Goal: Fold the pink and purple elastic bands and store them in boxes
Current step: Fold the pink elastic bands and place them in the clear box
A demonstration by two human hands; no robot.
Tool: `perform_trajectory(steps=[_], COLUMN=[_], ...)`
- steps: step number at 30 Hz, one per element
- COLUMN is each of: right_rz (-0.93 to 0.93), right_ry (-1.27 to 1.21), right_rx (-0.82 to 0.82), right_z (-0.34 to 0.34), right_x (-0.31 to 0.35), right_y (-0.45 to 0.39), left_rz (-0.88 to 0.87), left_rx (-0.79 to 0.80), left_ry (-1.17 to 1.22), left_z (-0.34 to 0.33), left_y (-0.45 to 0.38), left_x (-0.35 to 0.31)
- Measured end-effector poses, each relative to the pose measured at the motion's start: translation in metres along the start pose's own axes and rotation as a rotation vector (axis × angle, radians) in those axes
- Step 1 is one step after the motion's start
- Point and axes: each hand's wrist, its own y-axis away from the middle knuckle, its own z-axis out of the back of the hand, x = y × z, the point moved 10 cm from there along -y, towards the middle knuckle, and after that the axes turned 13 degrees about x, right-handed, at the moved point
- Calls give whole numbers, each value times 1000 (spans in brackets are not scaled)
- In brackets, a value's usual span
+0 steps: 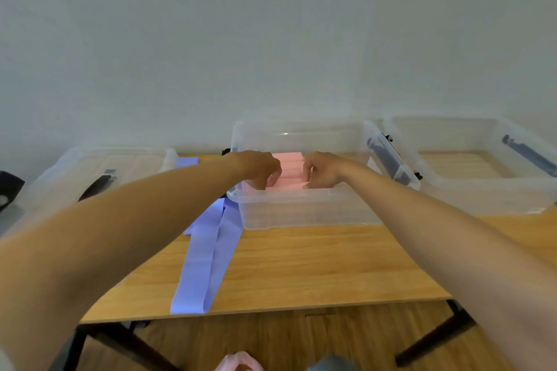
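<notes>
A folded pink elastic band [291,173] lies inside the clear plastic box [304,211] at the middle of the table. My left hand [259,169] and my right hand [322,170] reach into that box, one at each end of the pink band, fingers curled down onto it. A long purple elastic band [208,256] lies unfolded on the wooden table, running from the box's left side to the front edge. Another bit of purple [187,162] shows behind my left forearm.
A second clear box [488,190] stands at the right, holding nothing I can see. A clear lid with a dark handle [99,172] lies at the left. A lid [388,156] leans between the two boxes. The wall is close behind. Something pink [238,363] shows at the bottom edge.
</notes>
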Motion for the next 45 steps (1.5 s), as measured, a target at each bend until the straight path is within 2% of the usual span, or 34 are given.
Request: perform_trajectory(steps=[4, 9, 15, 20, 28, 37, 45], right_rz=[-20, -46, -29, 86, 198, 343, 277], right_ry=[123, 214, 117, 25, 74, 201, 224], right_rx=[43, 19, -157, -309, -466, -342, -98], right_z=[-7, -2, 27, 44, 25, -73, -197], right_x=[6, 12, 35, 90, 165, 233, 233], right_y=[-8, -5, 25, 63, 118, 142, 153], left_rz=[6, 10, 17, 10, 206, 259, 227], left_rx=[-20, -88, -198, -401, -523, -490, -381], left_ry=[-29, -78, -42, 137, 299, 315, 227], left_z=[-2, 7, 26, 48, 17, -85, -176], left_y=[-4, 5, 36, 87, 174, 239, 256], left_x=[-1, -4, -8, -11, 16, -11, -64])
